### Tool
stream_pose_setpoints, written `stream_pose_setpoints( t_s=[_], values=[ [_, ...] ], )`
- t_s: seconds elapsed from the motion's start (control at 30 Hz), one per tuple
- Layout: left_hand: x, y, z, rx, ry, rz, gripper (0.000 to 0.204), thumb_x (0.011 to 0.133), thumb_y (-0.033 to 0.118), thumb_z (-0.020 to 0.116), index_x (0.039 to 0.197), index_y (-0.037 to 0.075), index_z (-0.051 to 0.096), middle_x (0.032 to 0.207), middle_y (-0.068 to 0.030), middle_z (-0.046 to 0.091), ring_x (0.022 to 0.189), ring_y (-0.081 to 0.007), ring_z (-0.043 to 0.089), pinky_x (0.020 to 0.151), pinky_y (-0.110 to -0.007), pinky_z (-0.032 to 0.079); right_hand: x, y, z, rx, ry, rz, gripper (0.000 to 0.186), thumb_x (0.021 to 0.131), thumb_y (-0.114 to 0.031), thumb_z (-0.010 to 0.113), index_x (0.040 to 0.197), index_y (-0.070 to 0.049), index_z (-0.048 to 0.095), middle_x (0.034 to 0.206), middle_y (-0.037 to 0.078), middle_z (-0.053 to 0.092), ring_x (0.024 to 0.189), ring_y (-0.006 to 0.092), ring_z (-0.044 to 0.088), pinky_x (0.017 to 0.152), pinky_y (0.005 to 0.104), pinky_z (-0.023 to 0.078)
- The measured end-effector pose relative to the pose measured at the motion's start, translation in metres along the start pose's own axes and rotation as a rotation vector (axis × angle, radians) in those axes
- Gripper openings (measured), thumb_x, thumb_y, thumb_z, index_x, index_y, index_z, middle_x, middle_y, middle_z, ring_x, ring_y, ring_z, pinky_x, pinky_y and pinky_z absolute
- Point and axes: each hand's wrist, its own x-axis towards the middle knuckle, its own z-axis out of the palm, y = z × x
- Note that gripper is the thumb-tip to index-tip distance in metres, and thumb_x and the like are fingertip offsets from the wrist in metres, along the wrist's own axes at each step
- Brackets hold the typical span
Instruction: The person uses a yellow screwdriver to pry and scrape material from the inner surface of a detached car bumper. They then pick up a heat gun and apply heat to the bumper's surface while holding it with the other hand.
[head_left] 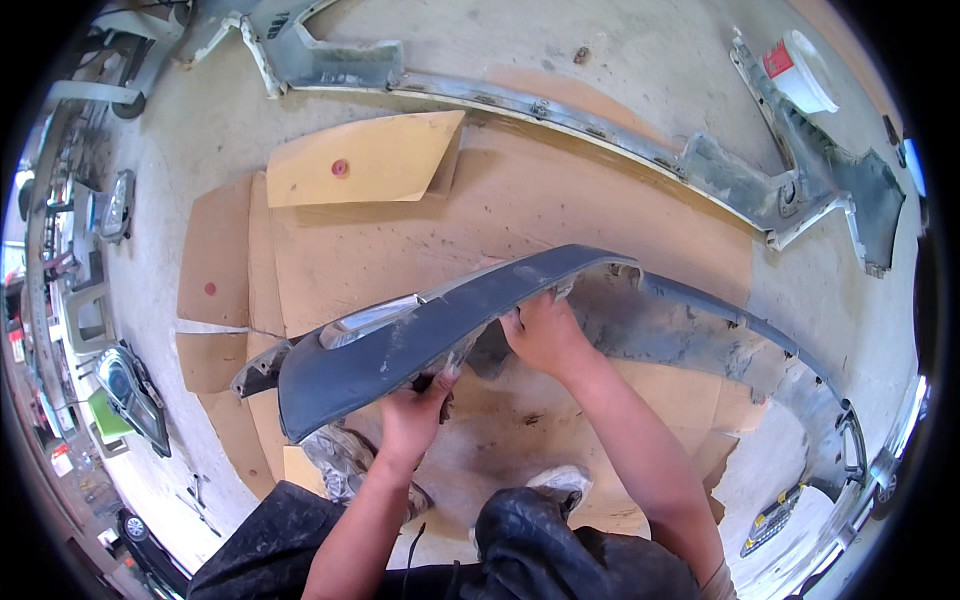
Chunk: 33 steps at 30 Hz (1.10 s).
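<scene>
A long curved car bumper (440, 320), dark grey outside with a bright chrome strip (370, 318) along its far side, arches across the middle above a flattened cardboard sheet. My left hand (415, 415) is closed at its near edge, thumb on top and other fingers hidden beneath. Farther right, my right hand (548, 335) reaches up under the same edge; its fingertips are partly hidden behind the bumper. The bumper's dusty inner side (660, 325) faces me on the right, where it bends down toward the floor.
Cardboard (600, 200) covers the floor, with a yellowish folded piece (350, 165) on it. Beyond lies another long grey bumper (540, 105). A white bucket (803, 75) stands far right. Headlights (133, 390) lie at left; a toolbox-like yellow-black item (772, 520) is lower right. My shoes (345, 465) are close below.
</scene>
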Motion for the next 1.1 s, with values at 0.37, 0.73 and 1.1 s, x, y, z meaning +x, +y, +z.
stream_pose_setpoints(
  t_s=[0.37,0.73,1.1],
  values=[
    [0.002,0.003,0.000,-0.006,-0.011,-0.032,0.017,0.089,0.015,0.065,0.080,0.003,0.058,0.062,-0.0029,0.056,0.045,-0.0091,0.050,0.040,-0.023,0.040,0.001,-0.002,-0.002,-0.032,-0.095,0.077,0.033,0.090,-0.025,0.053,0.109,0.002,0.054,0.103,0.026,0.061,0.091,0.0436,0.060,0.079,0.0492,0.050],
    [0.010,0.015,-0.005,-0.230,-0.094,-0.238,0.010,0.086,0.009,0.066,0.083,0.003,0.059,0.065,-0.0034,0.057,0.045,-0.0091,0.050,0.038,-0.021,0.038,-0.001,0.001,0.000,-0.091,-0.100,0.098,0.035,0.091,-0.026,0.053,0.111,0.003,0.053,0.094,0.027,0.063,0.081,0.0433,0.062,0.073,0.0498,0.051],
    [0.009,0.011,0.007,-0.015,0.011,-0.102,0.013,0.086,0.011,0.068,0.084,0.003,0.059,0.064,-0.0028,0.056,0.048,-0.0089,0.051,0.039,-0.021,0.038,-0.002,0.000,-0.001,-0.128,-0.053,0.018,0.033,0.092,-0.028,0.051,0.103,0.002,0.057,0.094,0.025,0.063,0.082,0.0411,0.063,0.076,0.0482,0.051]
  ],
)
